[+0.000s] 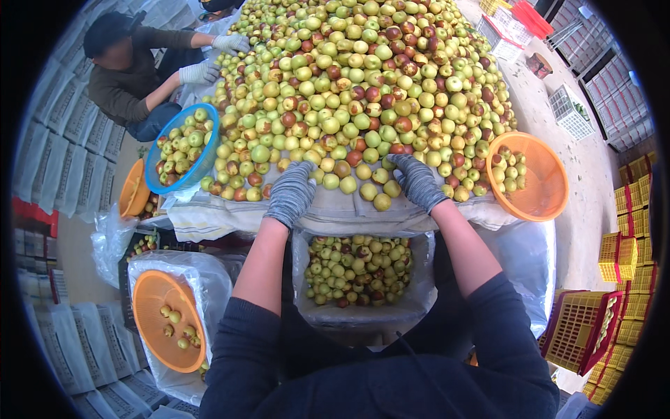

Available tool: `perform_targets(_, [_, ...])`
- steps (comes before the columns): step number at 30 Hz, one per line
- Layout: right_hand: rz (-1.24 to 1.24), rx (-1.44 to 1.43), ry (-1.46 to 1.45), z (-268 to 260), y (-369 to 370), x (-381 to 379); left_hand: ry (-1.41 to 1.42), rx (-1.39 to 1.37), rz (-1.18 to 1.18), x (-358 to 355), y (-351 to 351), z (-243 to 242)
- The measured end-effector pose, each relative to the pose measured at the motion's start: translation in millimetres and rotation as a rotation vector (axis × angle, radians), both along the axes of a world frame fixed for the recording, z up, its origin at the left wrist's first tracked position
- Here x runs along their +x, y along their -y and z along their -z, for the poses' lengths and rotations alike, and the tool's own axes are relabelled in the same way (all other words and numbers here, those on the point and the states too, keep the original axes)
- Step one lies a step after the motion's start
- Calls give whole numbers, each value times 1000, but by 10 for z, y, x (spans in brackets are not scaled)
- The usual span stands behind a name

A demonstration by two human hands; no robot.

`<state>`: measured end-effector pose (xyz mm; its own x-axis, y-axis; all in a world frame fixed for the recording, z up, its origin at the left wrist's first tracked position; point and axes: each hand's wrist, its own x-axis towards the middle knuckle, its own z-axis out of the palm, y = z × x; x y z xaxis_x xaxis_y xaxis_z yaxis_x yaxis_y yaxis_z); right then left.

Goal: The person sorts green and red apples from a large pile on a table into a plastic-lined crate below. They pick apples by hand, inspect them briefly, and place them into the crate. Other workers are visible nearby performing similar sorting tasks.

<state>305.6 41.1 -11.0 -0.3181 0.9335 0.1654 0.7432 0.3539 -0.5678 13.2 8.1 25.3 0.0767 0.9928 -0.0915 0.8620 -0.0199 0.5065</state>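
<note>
A great heap of green and red-brown jujubes [335, 94] covers the cloth-topped table before me. My left hand [292, 193], in a grey knit glove, rests at the near edge of the heap, its fingertips against the fruit. My right hand [417, 182], gloved alike, curves inward with thumb and fingers apart beside jujubes at the same edge. Several loose jujubes [368, 191] lie on the cloth [335, 208] between the two hands. Below the table edge, between my legs, stands a plastic-lined crate [361, 315] holding many jujubes [358, 267].
An orange basket [544, 175] sits at the table's right corner; a blue basket [209, 152] of jujubes is at the left. Another orange basket [152, 319] rests on a lined crate. A co-worker [118, 73] in white gloves reaches into the heap. Yellow crates [617, 256] stand right.
</note>
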Motion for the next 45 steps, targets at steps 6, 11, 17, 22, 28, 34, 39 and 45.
perform_targets(6, [-40,-62,529,-131,-136,-293,-134,108,13,-12,32,172])
perform_targets(11, [-141,-247,611,-204,-170,-250,-74,-8,65,-61,3,85])
perform_targets(17, [-38,-200,20,-224,-170,-363,155,1,-79,-243,64,-16])
perform_targets(22, [-91,-155,457,-263,-21,-713,1035,49,-335,-320,135,-365])
perform_targets(28, [-155,-508,-172,-537,-165,-769,1664,-104,-576,-276,283,-254])
perform_targets(34, [-276,-403,-309,-810,-240,-1244,2048,-463,-757,-111,302,-451])
perform_targets(39, [-263,39,333,-339,-377,-1397,2267,-195,-731,-568,240,-440])
perform_targets(45, [-296,-27,766,-582,-254,-1546,2044,184,96,-881,93,400])
